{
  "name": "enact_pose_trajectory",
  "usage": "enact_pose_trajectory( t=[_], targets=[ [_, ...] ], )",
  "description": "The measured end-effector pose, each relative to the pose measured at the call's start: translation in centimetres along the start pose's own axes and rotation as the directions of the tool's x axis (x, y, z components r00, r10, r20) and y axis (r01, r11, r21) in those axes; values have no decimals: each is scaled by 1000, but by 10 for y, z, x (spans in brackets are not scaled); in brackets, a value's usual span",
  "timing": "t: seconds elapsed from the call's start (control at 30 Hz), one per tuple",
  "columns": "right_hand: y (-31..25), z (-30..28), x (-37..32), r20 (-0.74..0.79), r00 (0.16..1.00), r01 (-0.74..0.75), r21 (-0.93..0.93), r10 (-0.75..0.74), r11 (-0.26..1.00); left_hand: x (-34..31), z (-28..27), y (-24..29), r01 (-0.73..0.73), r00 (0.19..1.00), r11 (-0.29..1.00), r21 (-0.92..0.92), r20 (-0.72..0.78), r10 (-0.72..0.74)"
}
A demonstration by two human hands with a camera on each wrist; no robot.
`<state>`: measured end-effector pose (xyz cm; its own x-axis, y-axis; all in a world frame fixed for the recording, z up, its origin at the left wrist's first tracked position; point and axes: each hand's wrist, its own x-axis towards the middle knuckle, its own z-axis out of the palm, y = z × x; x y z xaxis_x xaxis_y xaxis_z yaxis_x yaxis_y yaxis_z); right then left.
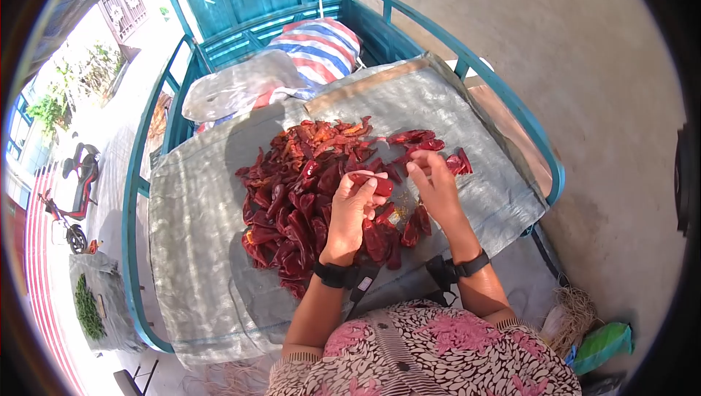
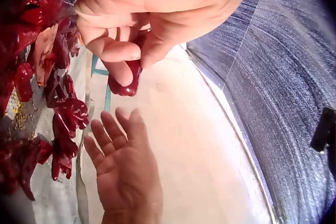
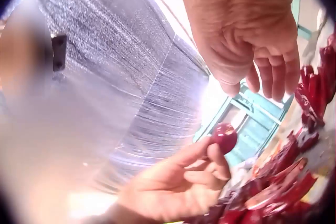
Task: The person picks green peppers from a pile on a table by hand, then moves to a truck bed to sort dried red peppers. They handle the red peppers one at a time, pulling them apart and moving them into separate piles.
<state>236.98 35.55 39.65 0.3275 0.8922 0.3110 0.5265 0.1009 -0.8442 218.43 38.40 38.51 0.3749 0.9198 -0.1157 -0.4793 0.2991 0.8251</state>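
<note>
My left hand (image 1: 349,213) pinches a glossy dark red chili pepper (image 1: 382,186) between thumb and fingers, over the front part of the pile. In the left wrist view the rounded end of this pepper (image 2: 126,85) pokes out below the fingertips; the rest is hidden in the hand. Just to the right, my right hand (image 1: 437,190) is raised with fingers loosely extended and holds nothing. The right wrist view shows this right hand (image 3: 249,40) apart from the pepper. Beneath both hands lies a big heap of red chili peppers (image 1: 281,202), with torn orange-red pieces at its far side.
A grey woven sheet (image 1: 197,250) covers the bed of a teal-railed cart (image 1: 511,96). Several peppers (image 1: 458,162) lie right of the heap, and yellow seeds (image 1: 398,215) are scattered near the hands. Behind are a striped sack (image 1: 328,49) and a clear plastic bag (image 1: 241,85).
</note>
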Motion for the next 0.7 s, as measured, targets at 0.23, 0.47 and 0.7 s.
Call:
enact_pose_trajectory(
  t=[0.23, 0.47, 0.7],
  targets=[
    [-6, 1, -10, 209, 977, -93, 190, 52, 977, 0, 0, 12, -118, 981, 932, 344, -105, 163],
    [9, -15, 17, -107, 990, 62, -248, -91, 967, 32, -16, -6, -235, 850, 72, 969, 169, 499],
    [12, -8, 0, 20, 998, 58, -239, -55, 969, 69, -13, -39, -62, 883, -425, 903, 248, 399]
  ],
)
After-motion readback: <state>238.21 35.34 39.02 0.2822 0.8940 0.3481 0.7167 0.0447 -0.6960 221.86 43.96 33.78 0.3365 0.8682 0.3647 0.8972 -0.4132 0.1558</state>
